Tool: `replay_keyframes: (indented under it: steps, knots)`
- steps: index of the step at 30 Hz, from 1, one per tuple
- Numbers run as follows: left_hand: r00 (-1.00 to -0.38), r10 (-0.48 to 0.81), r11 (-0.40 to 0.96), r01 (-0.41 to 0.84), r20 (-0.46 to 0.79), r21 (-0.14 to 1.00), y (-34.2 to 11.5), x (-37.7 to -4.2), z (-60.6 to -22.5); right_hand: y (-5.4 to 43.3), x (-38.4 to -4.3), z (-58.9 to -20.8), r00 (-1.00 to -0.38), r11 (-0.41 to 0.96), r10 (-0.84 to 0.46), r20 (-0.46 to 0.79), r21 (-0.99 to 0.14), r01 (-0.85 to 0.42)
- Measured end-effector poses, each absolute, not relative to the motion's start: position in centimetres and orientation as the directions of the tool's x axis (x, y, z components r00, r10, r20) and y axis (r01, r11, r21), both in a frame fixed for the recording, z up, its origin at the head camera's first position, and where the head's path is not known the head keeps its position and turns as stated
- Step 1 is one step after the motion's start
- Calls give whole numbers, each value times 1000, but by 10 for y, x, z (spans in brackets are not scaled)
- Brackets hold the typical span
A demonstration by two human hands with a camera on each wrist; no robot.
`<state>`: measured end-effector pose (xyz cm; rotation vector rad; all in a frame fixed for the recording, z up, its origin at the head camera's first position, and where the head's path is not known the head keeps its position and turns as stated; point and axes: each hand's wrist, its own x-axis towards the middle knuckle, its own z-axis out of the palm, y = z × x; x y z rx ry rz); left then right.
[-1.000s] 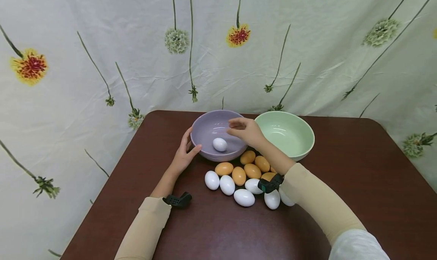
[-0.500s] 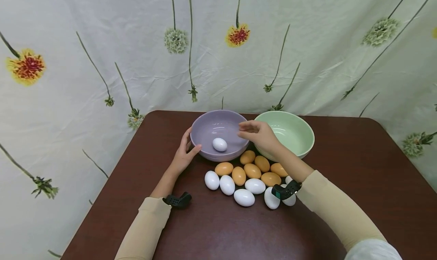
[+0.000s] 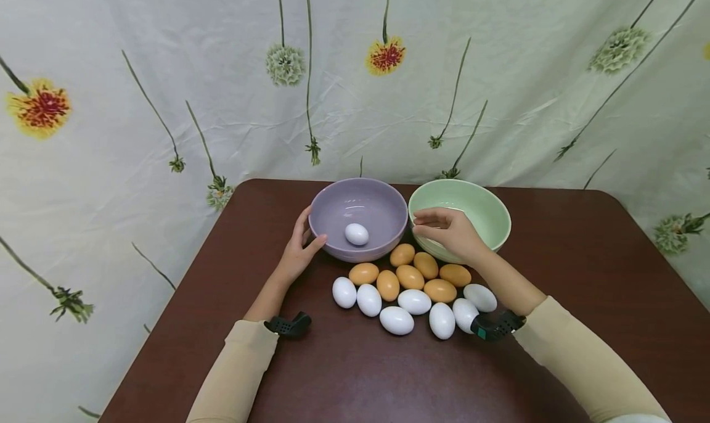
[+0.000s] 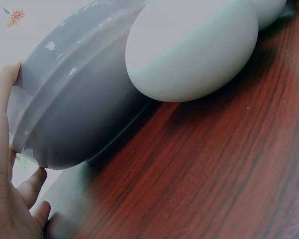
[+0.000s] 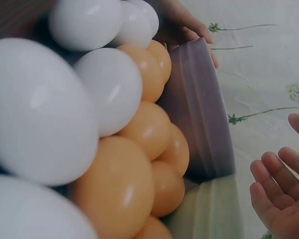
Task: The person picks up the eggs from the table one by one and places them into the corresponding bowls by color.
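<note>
A purple bowl (image 3: 383,204) stands at the table's far side with one white egg (image 3: 357,234) in it. My left hand (image 3: 297,250) holds its left side, thumb near the front rim and fingers along the outer wall. My right hand (image 3: 450,233) hovers above the near part of a light green bowl (image 3: 485,210), fingers loosely bent and nothing between them. In the right wrist view, the palm and fingertips of the right hand (image 5: 284,199) are bare. Orange eggs (image 3: 410,277) and white eggs (image 3: 396,320) lie in a cluster in front of both bowls.
Both bowls stand side by side on the dark reddish-brown table (image 3: 355,373). A floral cloth (image 3: 222,71) hangs behind the table's far edge. In the left wrist view, a white egg (image 4: 194,55) looms close, beside the bowl's wall.
My right hand has moved rightward from over the purple bowl to over the green bowl, uncovering more eggs. My left hand stays at the purple bowl.
</note>
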<state>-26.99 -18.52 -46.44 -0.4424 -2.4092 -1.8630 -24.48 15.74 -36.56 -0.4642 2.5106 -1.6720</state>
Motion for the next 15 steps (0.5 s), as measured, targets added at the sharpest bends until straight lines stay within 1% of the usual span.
replay_keyframes:
  steps: [5, 9, 15]
  knots:
    - [-958, 186, 225, 257, 218, 940, -185, -270, -466, 177, -238, -373, -952, 340, -299, 62, -926, -167]
    - [-959, 187, 229, 255, 214, 939, -185, -269, -465, 189, -232, -375, -944, 269, -327, 47, -953, -141]
    - [-959, 183, 235, 257, 217, 937, -185, -270, -465, 204, -225, -379, -909, 164, -411, 71, -975, -150]
